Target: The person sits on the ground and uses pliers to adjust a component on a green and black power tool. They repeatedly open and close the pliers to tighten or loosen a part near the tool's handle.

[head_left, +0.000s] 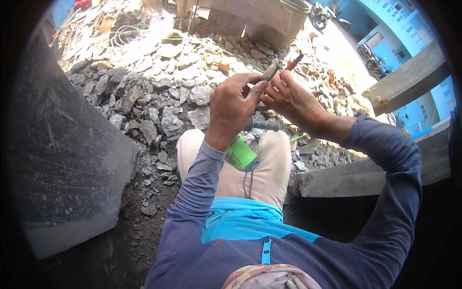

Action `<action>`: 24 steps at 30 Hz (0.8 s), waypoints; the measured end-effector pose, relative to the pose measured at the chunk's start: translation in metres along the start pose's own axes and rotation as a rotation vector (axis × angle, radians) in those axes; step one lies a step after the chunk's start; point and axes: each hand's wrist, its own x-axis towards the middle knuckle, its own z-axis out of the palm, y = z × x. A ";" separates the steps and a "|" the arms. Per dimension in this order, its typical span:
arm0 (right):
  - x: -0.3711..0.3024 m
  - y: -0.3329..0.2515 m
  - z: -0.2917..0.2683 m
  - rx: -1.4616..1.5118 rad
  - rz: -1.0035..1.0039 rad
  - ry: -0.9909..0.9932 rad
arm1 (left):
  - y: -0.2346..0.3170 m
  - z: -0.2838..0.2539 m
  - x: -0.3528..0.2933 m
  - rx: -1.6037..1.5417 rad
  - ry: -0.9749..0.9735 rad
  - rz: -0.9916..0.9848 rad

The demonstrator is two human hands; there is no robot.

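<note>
My left hand (235, 107) is raised in front of my knees, thumb and forefinger pinched on a small elongated piece, tan on top and dark along its edge (270, 71). Close against it, my right hand (297, 100) has its fingers curled, with a slim red-and-black tool (292, 63) sticking out above them. Its gripped part is hidden, so its exact kind does not show. Below the hands a bright green power tool (241, 154) with a dark grey front and a black cord rests on my lap, between my thighs.
Broken concrete rubble (171, 120) spreads ahead of my knees. A dark slab (77, 159) leans at the left; concrete beams (409, 79) lie at the right. Coiled pale wire (127, 36) sits on the far rubble, and motorbikes (320, 17) stand by a blue building.
</note>
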 end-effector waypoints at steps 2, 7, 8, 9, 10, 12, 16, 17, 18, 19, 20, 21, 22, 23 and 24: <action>-0.002 0.004 -0.004 -0.132 -0.033 0.000 | -0.003 -0.003 -0.001 -0.030 0.003 0.017; 0.005 0.001 0.009 0.104 0.037 0.048 | -0.035 -0.014 -0.020 -0.212 0.071 0.027; 0.004 0.000 0.007 0.104 0.034 0.022 | -0.050 -0.017 -0.030 -0.167 0.098 0.043; 0.002 0.000 0.005 0.101 0.033 -0.004 | -0.072 -0.019 -0.044 -0.123 0.124 0.062; 0.000 0.001 0.004 0.098 0.034 -0.031 | -0.097 -0.020 -0.059 -0.080 0.150 0.081; 0.008 0.001 0.002 0.018 0.041 -0.039 | -0.147 -0.019 -0.100 0.063 0.029 -0.072; 0.012 0.010 0.020 0.186 0.021 0.031 | -0.193 0.013 -0.144 0.174 -0.163 -0.282; 0.014 0.013 0.023 0.250 0.016 0.071 | -0.194 0.020 -0.145 0.170 -0.187 -0.303; 0.014 0.013 0.025 0.253 0.015 0.019 | -0.194 0.025 -0.145 0.166 -0.211 -0.323; 0.013 0.012 0.026 0.256 0.014 -0.033 | -0.199 0.031 -0.144 0.122 -0.161 -0.273; 0.014 0.012 0.024 0.263 0.011 -0.082 | -0.204 0.033 -0.146 0.132 -0.131 -0.240; 0.014 0.013 0.023 0.324 0.019 -0.038 | -0.209 0.035 -0.148 0.142 -0.101 -0.207; 0.015 0.014 0.022 0.328 0.024 -0.009 | -0.213 0.036 -0.150 0.151 -0.071 -0.175; 0.012 0.014 0.022 0.334 0.033 0.009 | -0.211 0.038 -0.150 0.167 -0.062 -0.181; 0.009 0.013 0.023 0.340 0.041 0.027 | -0.209 0.041 -0.151 0.182 -0.053 -0.187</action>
